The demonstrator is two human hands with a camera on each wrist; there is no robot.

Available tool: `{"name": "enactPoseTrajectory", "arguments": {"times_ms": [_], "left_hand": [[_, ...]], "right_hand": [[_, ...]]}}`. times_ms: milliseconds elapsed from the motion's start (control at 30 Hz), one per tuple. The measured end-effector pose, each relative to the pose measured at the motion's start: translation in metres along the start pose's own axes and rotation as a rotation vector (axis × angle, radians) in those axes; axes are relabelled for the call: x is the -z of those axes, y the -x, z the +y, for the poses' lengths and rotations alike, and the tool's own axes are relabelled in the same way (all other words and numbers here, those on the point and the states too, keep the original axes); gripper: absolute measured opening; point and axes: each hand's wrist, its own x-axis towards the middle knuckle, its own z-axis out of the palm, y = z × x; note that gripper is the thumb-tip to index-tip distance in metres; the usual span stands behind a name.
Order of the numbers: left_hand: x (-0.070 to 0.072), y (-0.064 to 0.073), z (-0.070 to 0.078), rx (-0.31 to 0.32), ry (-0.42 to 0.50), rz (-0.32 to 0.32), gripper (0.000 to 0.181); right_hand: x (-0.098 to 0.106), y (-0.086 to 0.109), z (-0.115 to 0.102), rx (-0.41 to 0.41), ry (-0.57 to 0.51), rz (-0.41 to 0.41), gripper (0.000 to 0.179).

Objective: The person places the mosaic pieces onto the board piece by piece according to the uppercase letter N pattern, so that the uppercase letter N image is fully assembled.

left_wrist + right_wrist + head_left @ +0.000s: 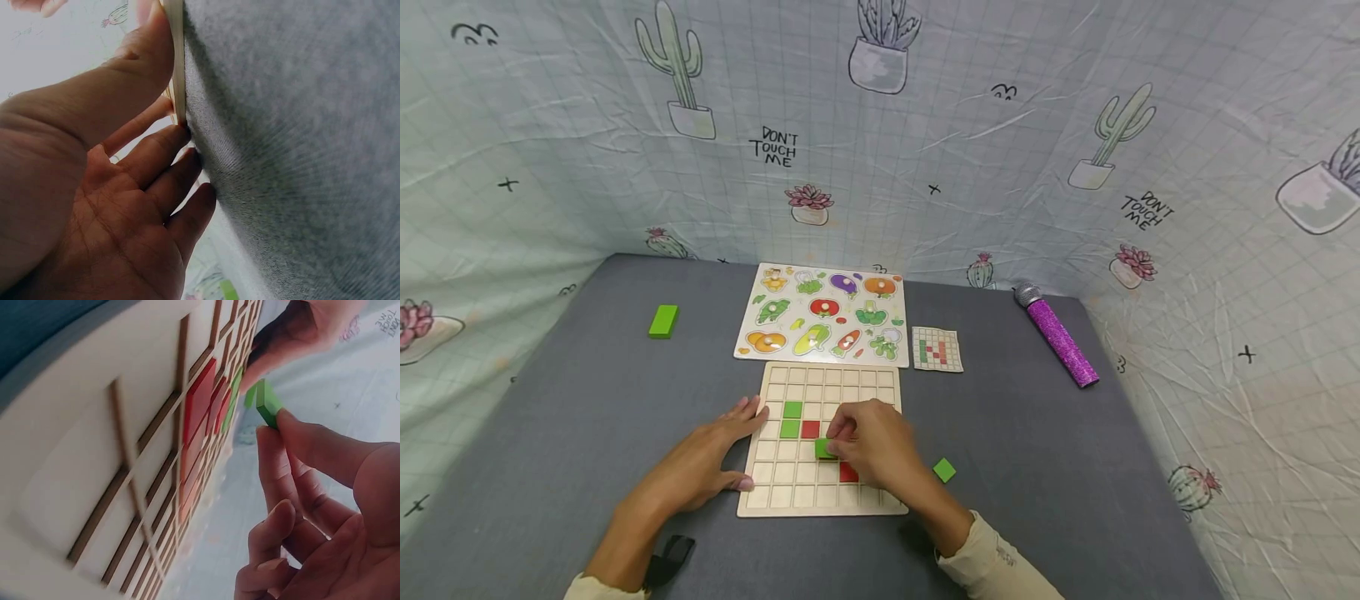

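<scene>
A pale wooden grid board [820, 511] lies flat in front of me. My right hand [880, 446] pinches a green square tile [267, 405] between thumb and fingertips, just above the grid's middle. Two green tiles [789, 428] sit in neighbouring cells to the left, with a red tile [810, 429] beside the lower one. Nearer to me another red tile [848, 472] shows, partly covered by the right hand. More red tiles [199, 403] appear in the right wrist view. My left hand [700, 462] rests at the board's left edge, thumb and fingertips touching it, fingers loosely spread.
Behind the board lies a vegetable puzzle board [747, 343], with a small pattern card [953, 360] to its right. One loose green tile [944, 470] lies right of the grid. A green block [663, 321] is far left, a purple glitter microphone [1063, 343] far right.
</scene>
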Motion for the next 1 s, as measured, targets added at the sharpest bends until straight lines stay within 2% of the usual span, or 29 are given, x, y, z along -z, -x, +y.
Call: {"name": "enactPoseTrajectory", "arguments": {"times_ms": [167, 667, 1000], "left_hand": [[0.0, 0.001, 0.0, 0.003, -0.003, 0.001, 0.097], [-0.001, 0.001, 0.0, -0.028, -0.025, 0.018, 0.098], [-0.001, 0.001, -0.001, -0.032, -0.025, 0.023, 0.097]], "right_hand": [[-0.011, -0.007, -0.011, -0.024, 0.017, -0.009, 0.021], [-0.038, -0.028, -0.023, 0.019, 0.06, 0.001, 0.024], [-0.044, -0.031, -0.031, 0.062, 0.173, 0.002, 0.024]]}}
